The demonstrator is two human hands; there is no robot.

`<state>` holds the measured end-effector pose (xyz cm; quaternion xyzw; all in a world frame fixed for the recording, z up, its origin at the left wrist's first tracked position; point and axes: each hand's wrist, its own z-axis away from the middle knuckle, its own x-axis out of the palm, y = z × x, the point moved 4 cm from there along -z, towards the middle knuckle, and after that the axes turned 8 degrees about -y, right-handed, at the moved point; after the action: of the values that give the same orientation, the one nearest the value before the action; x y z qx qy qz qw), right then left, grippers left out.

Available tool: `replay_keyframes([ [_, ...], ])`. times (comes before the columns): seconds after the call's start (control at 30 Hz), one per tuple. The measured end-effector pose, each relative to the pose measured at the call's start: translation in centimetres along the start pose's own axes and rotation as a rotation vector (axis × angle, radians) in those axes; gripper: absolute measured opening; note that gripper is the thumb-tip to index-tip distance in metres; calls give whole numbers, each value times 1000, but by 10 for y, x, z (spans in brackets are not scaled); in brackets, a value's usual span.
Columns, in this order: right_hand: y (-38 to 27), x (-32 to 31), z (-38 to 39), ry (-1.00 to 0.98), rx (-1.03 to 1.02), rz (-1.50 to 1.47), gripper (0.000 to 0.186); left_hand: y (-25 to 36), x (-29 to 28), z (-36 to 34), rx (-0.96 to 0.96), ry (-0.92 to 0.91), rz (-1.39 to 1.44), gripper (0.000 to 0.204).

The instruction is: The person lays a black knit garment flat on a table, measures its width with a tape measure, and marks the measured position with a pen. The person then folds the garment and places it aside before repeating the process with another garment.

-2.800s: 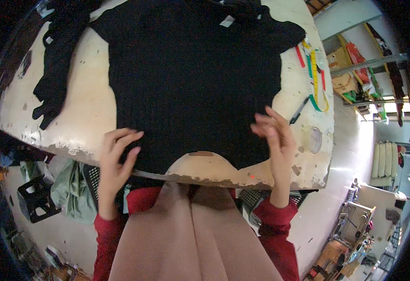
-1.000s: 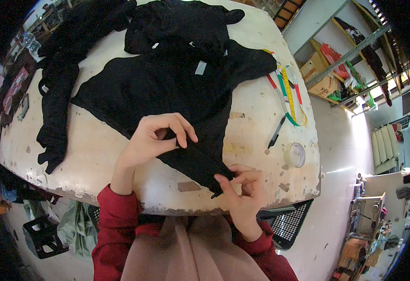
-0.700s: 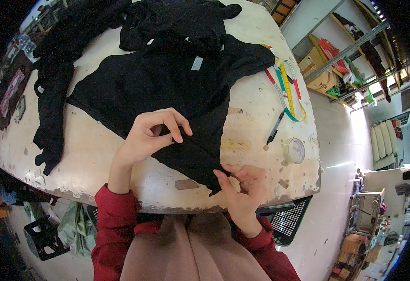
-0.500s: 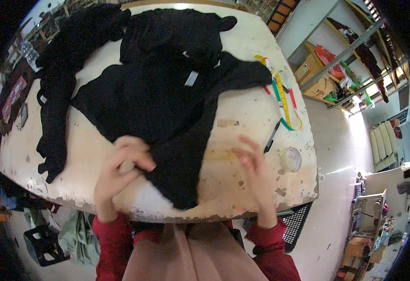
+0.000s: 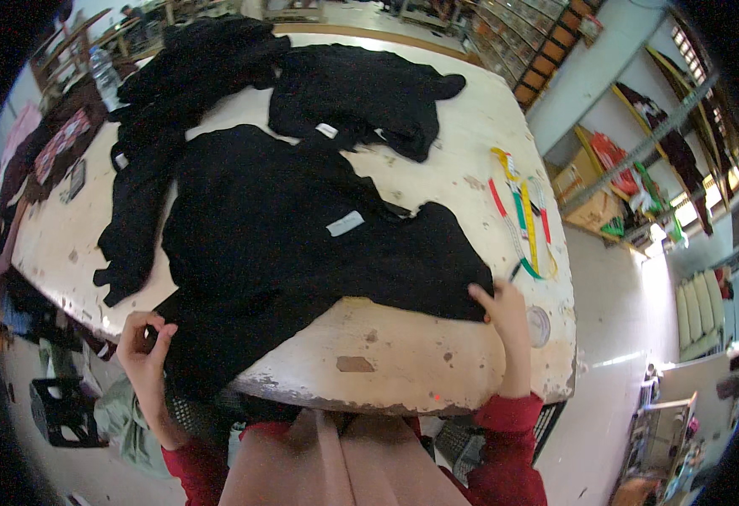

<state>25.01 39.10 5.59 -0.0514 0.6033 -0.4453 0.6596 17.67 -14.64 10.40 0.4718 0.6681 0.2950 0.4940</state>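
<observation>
A black knit garment (image 5: 251, 219) with a pale label (image 5: 344, 223) is spread across the worn pale table (image 5: 395, 350), part of it hanging over the front edge at left. My left hand (image 5: 147, 354) pinches the garment at its lower left, thumb against finger. At the garment's right end, my right hand (image 5: 504, 325) grips the tip of the sleeve with thumb and fingers, beside a roll of tape (image 5: 540, 325) and a pen (image 5: 514, 271). Coloured measuring tapes (image 5: 531, 236) lie just beyond that hand.
More black garments (image 5: 352, 88) lie at the back and along the left (image 5: 129, 253), with a plastic bottle (image 5: 104, 76) and dark clothes (image 5: 57, 148). A black crate (image 5: 57, 413) stands on the floor at left; shelving with bags (image 5: 614, 160) is at right.
My hands have left the lower corner and moved apart to the garment's left and right. The garment has swung round, its sleeve now toward the right front. The view has tilted upward.
</observation>
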Motion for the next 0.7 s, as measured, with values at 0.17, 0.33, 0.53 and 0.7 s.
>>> replay_keyframes([
  [0.17,-38,-37,65,150,94,-22,38,-6,-10,2,-48,7,149,29],
  [0.33,-1,-138,129,650,-218,-560,27,19,-21,26,160,-409,182,11],
  [0.53,-173,-141,93,830,-694,-509,21,-6,-36,72,33,-680,407,9],
  [0.7,-251,-16,-79,46,-514,-230,24,-26,-52,95,-187,-557,329,12],
])
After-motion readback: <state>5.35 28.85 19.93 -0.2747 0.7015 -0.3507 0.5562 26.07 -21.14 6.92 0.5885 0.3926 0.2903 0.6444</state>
